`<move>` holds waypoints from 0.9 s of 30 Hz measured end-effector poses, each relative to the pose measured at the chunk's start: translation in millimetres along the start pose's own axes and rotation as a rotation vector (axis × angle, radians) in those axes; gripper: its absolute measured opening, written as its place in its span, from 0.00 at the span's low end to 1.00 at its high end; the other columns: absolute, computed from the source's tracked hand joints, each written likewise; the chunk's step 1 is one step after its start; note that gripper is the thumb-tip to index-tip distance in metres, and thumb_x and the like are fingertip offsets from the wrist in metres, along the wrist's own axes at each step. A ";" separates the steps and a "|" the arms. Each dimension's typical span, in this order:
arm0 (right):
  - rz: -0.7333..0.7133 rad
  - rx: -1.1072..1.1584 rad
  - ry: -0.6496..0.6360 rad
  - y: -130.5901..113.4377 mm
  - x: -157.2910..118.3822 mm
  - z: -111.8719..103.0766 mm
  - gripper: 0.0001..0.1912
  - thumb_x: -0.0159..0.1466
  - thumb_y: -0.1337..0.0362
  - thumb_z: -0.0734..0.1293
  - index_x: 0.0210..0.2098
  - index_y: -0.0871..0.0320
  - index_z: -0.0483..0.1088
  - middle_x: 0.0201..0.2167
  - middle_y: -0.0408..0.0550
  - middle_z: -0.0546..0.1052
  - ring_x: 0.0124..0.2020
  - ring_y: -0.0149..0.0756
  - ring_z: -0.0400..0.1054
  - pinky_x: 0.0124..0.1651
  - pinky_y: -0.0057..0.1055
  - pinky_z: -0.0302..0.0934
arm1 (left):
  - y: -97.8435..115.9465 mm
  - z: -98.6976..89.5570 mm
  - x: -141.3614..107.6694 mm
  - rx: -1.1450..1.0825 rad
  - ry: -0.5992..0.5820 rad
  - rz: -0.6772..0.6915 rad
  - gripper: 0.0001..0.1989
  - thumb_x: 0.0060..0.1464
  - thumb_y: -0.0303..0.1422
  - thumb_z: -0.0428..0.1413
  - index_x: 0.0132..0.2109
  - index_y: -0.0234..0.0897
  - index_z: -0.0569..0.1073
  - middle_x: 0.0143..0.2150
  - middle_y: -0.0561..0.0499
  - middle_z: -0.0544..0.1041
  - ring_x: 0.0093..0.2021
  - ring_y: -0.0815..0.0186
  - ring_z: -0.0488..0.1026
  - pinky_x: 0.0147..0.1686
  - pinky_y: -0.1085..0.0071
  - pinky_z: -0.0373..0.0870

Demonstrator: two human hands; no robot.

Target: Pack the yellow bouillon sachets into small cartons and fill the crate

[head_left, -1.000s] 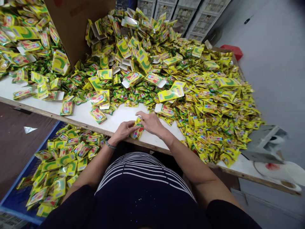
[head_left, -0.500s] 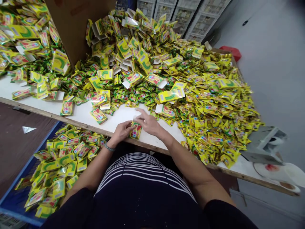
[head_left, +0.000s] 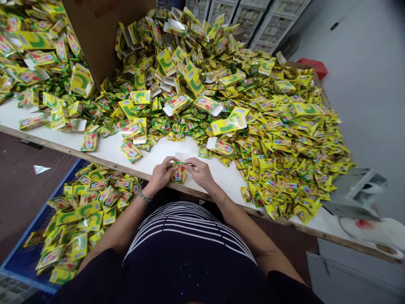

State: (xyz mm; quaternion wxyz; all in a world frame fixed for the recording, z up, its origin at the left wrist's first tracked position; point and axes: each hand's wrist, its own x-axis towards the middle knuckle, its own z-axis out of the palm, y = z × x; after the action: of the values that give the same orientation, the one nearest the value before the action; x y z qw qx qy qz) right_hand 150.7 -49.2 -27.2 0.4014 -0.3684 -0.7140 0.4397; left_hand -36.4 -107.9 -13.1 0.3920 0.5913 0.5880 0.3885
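A small green and yellow box (head_left: 179,172) with a red fruit picture lies at the table's front edge, a pale flap raised at its far end. My left hand (head_left: 163,173) grips its left side with bent fingers. On the right, my right hand (head_left: 198,171) has its fingers pinched at the box's upper right corner by the flap. Beyond both hands spreads a heap of small yellow and green packets (head_left: 278,139), with more small boxes on it, such as an open one (head_left: 220,146).
Below the table's left front edge, a blue crate (head_left: 41,236) holds several filled boxes. A cardboard panel (head_left: 98,38) stands at the back left. To the right sits a grey metal device (head_left: 356,192). White crates (head_left: 247,21) are stacked behind.
My right hand has come down and nearer, from above the flap to the box's upper right corner. My left hand still holds the left side.
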 end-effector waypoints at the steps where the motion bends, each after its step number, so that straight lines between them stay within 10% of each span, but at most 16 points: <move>1: -0.024 -0.050 -0.037 -1.4 2.0 -3.4 0.10 0.64 0.56 0.68 0.34 0.57 0.76 0.35 0.48 0.79 0.35 0.35 0.72 0.42 0.32 0.66 | 0.3 0.0 0.6 0.019 -0.007 0.004 0.16 0.60 0.42 0.55 0.52 0.40 0.67 0.31 0.55 0.76 0.28 0.69 0.69 0.30 0.75 0.62; 7: 0.090 -0.111 -0.082 -7.2 9.5 -11.9 0.17 0.63 0.60 0.70 0.51 0.55 0.74 0.35 0.45 0.81 0.33 0.34 0.72 0.41 0.32 0.66 | 2.4 -1.2 2.6 -0.045 -0.046 -0.030 0.17 0.60 0.43 0.55 0.51 0.41 0.66 0.34 0.54 0.79 0.30 0.68 0.70 0.31 0.74 0.64; 15: -0.021 -0.255 -0.216 -28.2 26.4 -18.9 0.12 0.67 0.60 0.67 0.31 0.56 0.80 0.32 0.47 0.82 0.36 0.37 0.75 0.43 0.32 0.65 | -3.5 -1.0 1.7 -0.233 0.000 -0.130 0.27 0.52 0.47 0.62 0.50 0.42 0.57 0.35 0.52 0.82 0.31 0.66 0.76 0.31 0.73 0.66; 27: 0.027 -0.352 -0.321 -26.6 46.2 -20.3 0.08 0.63 0.62 0.70 0.34 0.55 0.83 0.31 0.47 0.83 0.32 0.37 0.74 0.37 0.31 0.62 | -3.5 1.1 1.3 -0.271 0.007 -0.173 0.26 0.50 0.46 0.64 0.50 0.41 0.63 0.38 0.49 0.83 0.36 0.63 0.79 0.36 0.70 0.71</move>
State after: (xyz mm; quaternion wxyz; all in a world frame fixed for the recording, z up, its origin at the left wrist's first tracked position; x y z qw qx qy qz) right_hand 145.5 -10.9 14.9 0.2066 -0.3678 -0.8292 0.3667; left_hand -36.7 -106.6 -16.8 0.4979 0.4789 0.5803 0.4312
